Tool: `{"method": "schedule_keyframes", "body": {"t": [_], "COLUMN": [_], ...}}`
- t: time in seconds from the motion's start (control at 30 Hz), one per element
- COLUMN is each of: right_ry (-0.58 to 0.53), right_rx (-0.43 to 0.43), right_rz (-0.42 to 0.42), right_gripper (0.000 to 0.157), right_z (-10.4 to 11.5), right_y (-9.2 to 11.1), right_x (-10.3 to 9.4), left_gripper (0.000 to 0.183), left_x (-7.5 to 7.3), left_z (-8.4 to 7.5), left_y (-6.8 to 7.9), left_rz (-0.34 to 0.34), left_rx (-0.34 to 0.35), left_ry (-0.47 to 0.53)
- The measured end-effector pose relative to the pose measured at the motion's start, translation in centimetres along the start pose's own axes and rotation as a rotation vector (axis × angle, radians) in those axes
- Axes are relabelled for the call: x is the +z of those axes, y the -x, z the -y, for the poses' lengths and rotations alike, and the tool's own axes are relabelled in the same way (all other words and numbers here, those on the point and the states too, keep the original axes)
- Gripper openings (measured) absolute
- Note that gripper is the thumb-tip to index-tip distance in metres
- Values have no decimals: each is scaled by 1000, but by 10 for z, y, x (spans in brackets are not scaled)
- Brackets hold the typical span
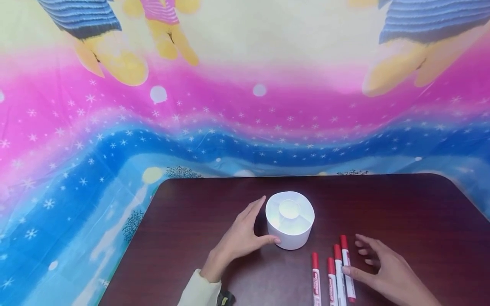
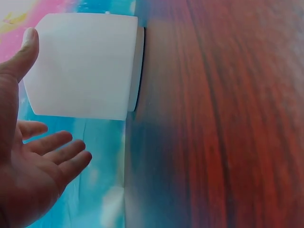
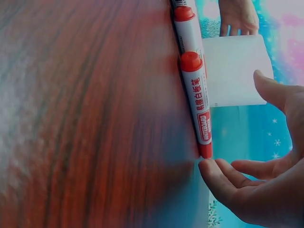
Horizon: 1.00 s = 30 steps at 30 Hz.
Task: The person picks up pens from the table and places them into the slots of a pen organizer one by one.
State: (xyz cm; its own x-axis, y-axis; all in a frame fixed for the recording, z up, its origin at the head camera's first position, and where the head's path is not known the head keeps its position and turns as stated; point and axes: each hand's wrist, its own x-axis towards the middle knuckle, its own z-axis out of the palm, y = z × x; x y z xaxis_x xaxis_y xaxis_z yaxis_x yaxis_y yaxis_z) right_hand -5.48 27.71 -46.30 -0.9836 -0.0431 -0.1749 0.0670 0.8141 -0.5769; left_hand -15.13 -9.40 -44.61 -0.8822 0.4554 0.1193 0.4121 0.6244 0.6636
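A white round holder with a central cup and divided compartments stands upright on the table. My left hand is at its left side, fingers extended and thumb tip over its front wall. In the left wrist view the thumb overlaps the holder, while the other fingers spread below it. Several whiteboard markers with red caps and white barrels lie side by side at the front, among them the leftmost marker and the rightmost marker. My right hand is spread beside the rightmost one, thumb tip at its barrel.
The dark reddish-brown wooden table has rounded far corners. Behind it hangs a colourful cloth with snowflakes and cartoon figures, reaching down to the table's far edge. A pale sleeve and a dark wristband show at my left wrist.
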Motion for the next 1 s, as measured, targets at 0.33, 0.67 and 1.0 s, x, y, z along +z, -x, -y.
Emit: {"method": "schedule_keyframes", "body": {"t": [0.33,0.67,1.0], "right_ry": [-152,-122,-161], "right_rx": [84,179,157], "right_rz": [-4,3,-63], "right_gripper": [98,90,64], "right_z": [4,5,13], "right_y": [0,-8,-20], "right_x": [8,10,15], "left_gripper": [117,117,107], "left_x": [4,6,9], "left_z": [5,8,12], "left_y": [-9,-16,-19], "left_rz": [-14,-4,15], "left_rx": [27,42,76], "left_ry": [63,133,268]}}
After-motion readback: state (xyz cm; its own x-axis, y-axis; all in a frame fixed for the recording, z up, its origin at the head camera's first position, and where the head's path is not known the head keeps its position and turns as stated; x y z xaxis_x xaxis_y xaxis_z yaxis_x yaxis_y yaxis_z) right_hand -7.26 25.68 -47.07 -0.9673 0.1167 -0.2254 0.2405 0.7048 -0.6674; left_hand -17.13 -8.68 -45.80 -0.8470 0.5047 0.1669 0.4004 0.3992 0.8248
